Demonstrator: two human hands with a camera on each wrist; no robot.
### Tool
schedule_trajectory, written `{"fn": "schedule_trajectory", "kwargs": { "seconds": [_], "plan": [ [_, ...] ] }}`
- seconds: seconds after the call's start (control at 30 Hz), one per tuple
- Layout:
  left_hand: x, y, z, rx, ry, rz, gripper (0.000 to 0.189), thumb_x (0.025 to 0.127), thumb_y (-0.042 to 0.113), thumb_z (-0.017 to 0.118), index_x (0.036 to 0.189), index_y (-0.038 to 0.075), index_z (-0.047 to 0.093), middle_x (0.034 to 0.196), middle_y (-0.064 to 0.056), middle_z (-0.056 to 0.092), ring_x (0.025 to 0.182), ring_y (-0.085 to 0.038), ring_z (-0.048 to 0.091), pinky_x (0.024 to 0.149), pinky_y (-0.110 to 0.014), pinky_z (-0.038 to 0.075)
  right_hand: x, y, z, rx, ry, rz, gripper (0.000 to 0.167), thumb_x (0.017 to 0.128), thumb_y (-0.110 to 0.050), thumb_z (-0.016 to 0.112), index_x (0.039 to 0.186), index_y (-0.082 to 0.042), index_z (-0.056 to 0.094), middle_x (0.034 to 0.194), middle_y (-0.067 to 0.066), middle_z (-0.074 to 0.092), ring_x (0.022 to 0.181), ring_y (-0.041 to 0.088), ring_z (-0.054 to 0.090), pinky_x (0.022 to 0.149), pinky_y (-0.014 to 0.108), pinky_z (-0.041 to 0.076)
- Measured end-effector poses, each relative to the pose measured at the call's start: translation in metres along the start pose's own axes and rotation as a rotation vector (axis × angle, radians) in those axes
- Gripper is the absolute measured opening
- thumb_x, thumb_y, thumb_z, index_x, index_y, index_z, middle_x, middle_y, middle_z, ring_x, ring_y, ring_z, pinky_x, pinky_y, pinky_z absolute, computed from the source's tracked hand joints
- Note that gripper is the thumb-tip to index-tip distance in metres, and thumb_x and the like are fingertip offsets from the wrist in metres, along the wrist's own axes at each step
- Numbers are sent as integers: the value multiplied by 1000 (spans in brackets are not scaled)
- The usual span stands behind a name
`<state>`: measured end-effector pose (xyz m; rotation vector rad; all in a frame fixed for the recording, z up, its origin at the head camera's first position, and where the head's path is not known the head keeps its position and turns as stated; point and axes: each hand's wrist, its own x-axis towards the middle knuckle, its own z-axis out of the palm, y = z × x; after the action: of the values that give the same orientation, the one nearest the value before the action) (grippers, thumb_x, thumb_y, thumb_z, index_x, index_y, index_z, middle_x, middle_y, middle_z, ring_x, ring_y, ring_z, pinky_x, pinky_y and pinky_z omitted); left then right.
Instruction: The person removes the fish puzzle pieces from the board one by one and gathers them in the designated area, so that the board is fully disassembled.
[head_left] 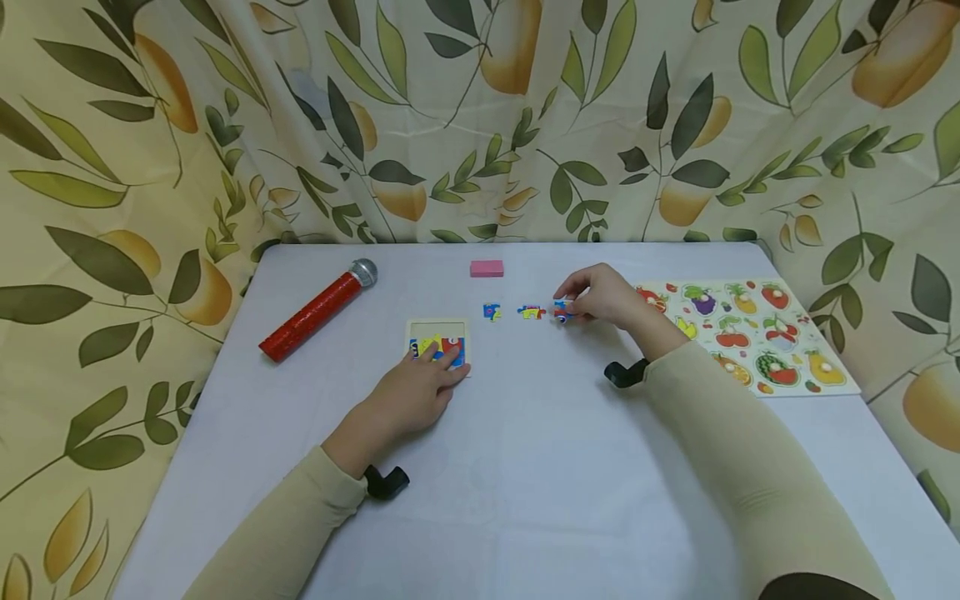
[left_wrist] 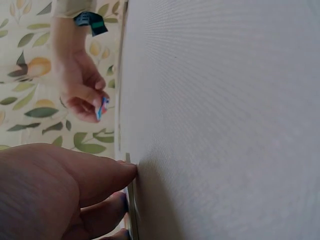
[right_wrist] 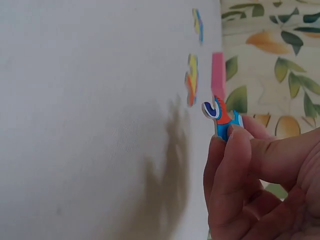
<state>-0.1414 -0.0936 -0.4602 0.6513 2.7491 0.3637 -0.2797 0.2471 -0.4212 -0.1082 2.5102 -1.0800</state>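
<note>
My right hand [head_left: 604, 295] pinches a blue, red and white jigsaw piece [right_wrist: 223, 118] between thumb and fingertips, raised off the table. My left hand [head_left: 408, 392] rests on a small puzzle tray [head_left: 437, 328], fingers spread over the colourful pieces in its lower part; bare backing shows along its top. In the left wrist view the left thumb [left_wrist: 107, 174] touches the tray's edge. Two loose jigsaw pieces lie between the hands: a mostly blue one [head_left: 491, 311] and a yellow and red one [head_left: 532, 312]. The fingers hide part of the tray's picture.
A pink block [head_left: 487, 268] lies near the back edge of the white table [head_left: 510, 500]. To the left is a red microphone [head_left: 315, 315] with a silver head. A fruit picture board [head_left: 750, 333] lies at the right, partly under the right forearm. Patterned cloth hangs behind.
</note>
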Motion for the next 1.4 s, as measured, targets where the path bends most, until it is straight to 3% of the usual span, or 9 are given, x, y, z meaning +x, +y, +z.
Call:
{"fn": "schedule_trajectory", "kwargs": {
  "seconds": [0.67,1.1,1.4],
  "plan": [
    [-1,1,-1,-1,-17,-1,50,109,33,60,159,32,54,174,1,40,166,-37,29,133,-63,25,5,20,-8,-62,-8,59,23,96,3,73,117,-4,80,104,12,60,74,17,61,63,25,58],
    [-1,0,-1,-9,-5,-3,50,109,32,60,158,32,55,174,1,41,165,-38,30,133,-63,26,7,17,-5,-173,12,61,22,96,1,74,114,-8,82,108,13,67,104,28,55,79,31,50],
    [-2,1,-2,-3,-7,0,50,110,32,59,159,32,54,174,0,40,165,-38,30,133,-63,26,7,20,0,-233,58,5,17,96,0,74,110,-7,81,103,12,68,102,29,56,86,37,45]
  ]
}}
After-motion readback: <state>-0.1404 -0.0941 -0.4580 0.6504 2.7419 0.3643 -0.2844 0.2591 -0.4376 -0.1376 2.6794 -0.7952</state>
